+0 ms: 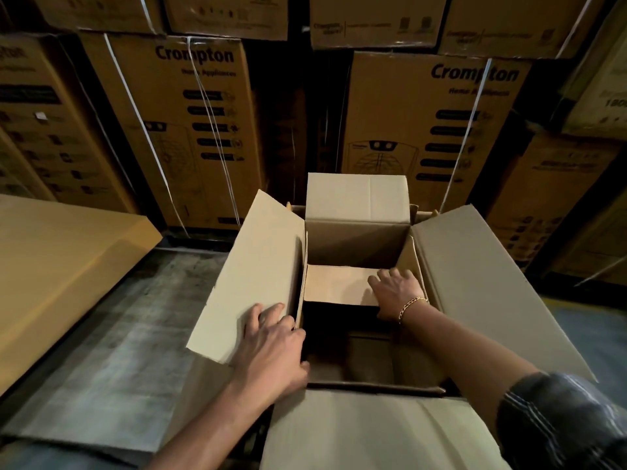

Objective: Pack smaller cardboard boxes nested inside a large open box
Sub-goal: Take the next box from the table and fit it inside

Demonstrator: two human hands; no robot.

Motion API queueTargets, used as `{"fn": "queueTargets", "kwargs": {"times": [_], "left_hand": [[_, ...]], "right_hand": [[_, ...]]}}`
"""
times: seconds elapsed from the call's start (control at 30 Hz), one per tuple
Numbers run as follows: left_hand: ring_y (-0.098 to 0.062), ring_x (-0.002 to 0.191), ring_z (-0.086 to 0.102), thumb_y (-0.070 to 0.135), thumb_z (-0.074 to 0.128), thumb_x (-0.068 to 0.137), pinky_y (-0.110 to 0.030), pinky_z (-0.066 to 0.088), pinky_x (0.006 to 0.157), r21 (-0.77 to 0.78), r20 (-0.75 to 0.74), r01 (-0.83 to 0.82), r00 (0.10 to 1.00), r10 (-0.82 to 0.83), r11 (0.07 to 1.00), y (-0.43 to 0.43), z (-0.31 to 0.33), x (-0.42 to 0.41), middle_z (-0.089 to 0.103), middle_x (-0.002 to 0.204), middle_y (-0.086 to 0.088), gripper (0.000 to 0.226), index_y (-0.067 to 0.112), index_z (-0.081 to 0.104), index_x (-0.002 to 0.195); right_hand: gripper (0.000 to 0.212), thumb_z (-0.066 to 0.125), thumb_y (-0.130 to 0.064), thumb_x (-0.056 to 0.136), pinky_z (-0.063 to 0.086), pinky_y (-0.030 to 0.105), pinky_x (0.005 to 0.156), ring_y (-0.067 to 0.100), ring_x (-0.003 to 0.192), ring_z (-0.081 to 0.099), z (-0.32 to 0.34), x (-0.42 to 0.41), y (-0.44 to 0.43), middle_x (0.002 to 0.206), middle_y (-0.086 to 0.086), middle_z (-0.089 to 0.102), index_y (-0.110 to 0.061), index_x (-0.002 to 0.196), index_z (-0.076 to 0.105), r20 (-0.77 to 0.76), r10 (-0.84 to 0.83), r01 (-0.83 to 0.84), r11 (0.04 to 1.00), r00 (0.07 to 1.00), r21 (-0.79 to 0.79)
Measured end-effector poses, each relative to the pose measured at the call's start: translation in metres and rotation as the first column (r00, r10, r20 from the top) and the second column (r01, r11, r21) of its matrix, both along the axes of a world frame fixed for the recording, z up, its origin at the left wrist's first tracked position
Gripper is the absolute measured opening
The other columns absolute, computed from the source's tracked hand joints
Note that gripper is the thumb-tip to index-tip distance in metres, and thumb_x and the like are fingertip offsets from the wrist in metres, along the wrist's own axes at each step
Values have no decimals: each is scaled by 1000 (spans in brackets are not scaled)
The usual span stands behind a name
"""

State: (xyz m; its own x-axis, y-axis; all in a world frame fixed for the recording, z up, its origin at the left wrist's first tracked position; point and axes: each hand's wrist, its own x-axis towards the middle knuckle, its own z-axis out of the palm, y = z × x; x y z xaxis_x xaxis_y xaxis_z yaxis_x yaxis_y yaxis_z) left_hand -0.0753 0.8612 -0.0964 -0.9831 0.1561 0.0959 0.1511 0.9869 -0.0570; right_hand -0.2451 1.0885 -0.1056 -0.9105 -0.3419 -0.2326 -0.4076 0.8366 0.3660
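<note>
A large open cardboard box (492, 286) stands in front of me with its four flaps spread outward. Inside it sits a smaller plain cardboard box (336, 284), pushed toward the far side, its top flap lying flat. My right hand (397, 293) rests palm down on that flap near the box's right inner wall, fingers spread. My left hand (271, 347) lies on the large box's left flap (251, 273), thumb hooked over its inner edge. The near part of the large box's interior is dark.
Tall printed appliance cartons (190, 130) with white straps are stacked as a wall close behind the box. A flat brown cardboard sheet (57, 266) lies at the left. Grey concrete floor (129, 351) shows between it and the box.
</note>
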Motion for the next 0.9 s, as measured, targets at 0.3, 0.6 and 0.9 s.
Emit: {"fn": "queueTargets", "kwargs": {"times": [0.3, 0.6, 0.9], "left_hand": [[-26, 114, 52, 53, 67, 73, -46, 33, 89, -26, -2, -8, 1000, 8, 1000, 0, 14, -50, 69, 116, -2, 84, 24, 39, 147], [-21, 86, 68, 19, 55, 94, -36, 54, 76, 47, -26, -144, 989, 146, 988, 15, 26, -123, 71, 104, -6, 65, 13, 32, 154], [-21, 101, 65, 20, 58, 93, -39, 54, 88, 162, -114, -93, 987, 113, 982, 15, 9, -137, 72, 110, -3, 68, 16, 32, 155]], "right_hand": [[35, 38, -48, 88, 36, 42, 91, 23, 109, 58, 32, -63, 31, 106, -1, 68, -29, 91, 67, -118, -44, 10, 962, 992, -273], [30, 45, -45, 100, 43, 49, 95, 30, 113, 59, 29, -102, 37, 117, 4, 69, -27, 111, 65, -132, -217, 125, 859, 967, -496], [32, 54, -42, 99, 50, 43, 81, 37, 105, 62, 32, -125, 45, 118, 9, 62, -18, 116, 64, -98, -315, 186, 752, 944, -632]]}}
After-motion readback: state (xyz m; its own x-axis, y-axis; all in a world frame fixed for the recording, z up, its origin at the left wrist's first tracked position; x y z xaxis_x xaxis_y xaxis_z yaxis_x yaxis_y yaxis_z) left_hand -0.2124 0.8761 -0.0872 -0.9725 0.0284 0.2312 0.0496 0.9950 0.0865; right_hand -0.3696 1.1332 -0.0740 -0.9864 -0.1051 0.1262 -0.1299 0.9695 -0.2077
